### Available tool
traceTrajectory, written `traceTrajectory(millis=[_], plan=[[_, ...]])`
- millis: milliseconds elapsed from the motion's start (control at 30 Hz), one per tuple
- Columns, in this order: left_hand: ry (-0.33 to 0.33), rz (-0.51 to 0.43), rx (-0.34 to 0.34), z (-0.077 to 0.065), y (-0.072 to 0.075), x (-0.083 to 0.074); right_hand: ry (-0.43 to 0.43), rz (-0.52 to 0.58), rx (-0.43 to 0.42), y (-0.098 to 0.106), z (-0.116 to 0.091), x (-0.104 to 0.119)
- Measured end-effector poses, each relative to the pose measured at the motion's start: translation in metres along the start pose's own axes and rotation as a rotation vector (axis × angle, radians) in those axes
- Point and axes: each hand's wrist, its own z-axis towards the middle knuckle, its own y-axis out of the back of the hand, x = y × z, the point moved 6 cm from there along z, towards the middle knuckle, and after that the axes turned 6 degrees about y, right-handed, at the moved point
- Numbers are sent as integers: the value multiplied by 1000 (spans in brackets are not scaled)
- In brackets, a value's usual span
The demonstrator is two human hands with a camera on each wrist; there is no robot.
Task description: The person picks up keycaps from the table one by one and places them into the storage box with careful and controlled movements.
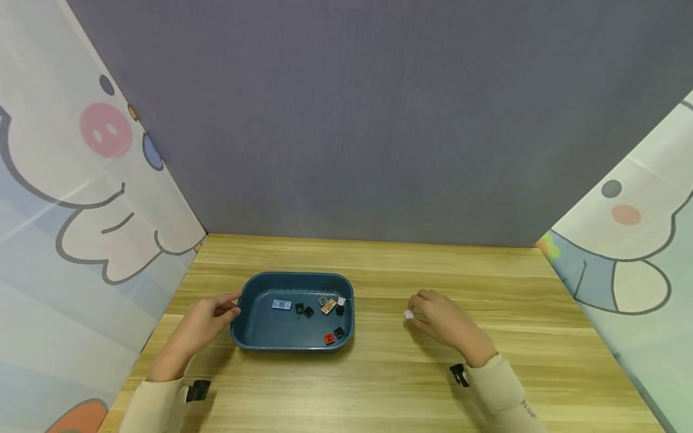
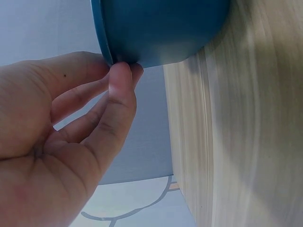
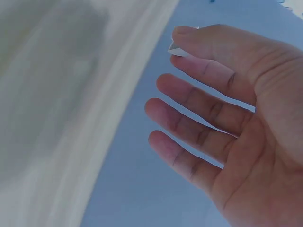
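My left hand (image 1: pixel 203 325) pinches the left rim of a dark blue plastic tray (image 1: pixel 292 348) on the table. Its thumb and fingertips meet at the rim in the left wrist view. Off to the tray's right, my right hand (image 1: pixel 446 322) holds a small white keycap (image 1: pixel 409 314) between thumb and index finger. In the right wrist view, this keycap (image 3: pixel 176 50) is mostly hidden by the thumb, and the other fingers are spread apart. Several keycaps lie in the tray: a long light blue one (image 1: pixel 281 305), a tan one (image 1: pixel 328 307), a red one (image 1: pixel 329 339), a white one (image 1: pixel 341 301) and several black ones.
A wooden table (image 1: pixel 379 385) extends under both hands. Behind it rises a grey panel (image 1: pixel 379 120). Walls with cartoon prints stand at the left (image 1: pixel 32 300) and right (image 1: pixel 639 325). Each wrist carries a black strap piece.
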Motion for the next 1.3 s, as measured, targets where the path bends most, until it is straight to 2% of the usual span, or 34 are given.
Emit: traceTrajectory(millis=[200,333,667,933,1300], plan=[[-8,-6,6,-1,0,-1,52,-28,0,10,35,22],[-25,-3,-13,-1,2,-3,90,-50,13,12,57,37],[-39,-3,-25,-1,3,-3,201,-59,53,-1,100,74],[-21,-14,-13,-2,1,-2,269,-69,80,-12,116,99],[-26,-16,-22,-2,1,-1,275,-72,61,-11,119,104]])
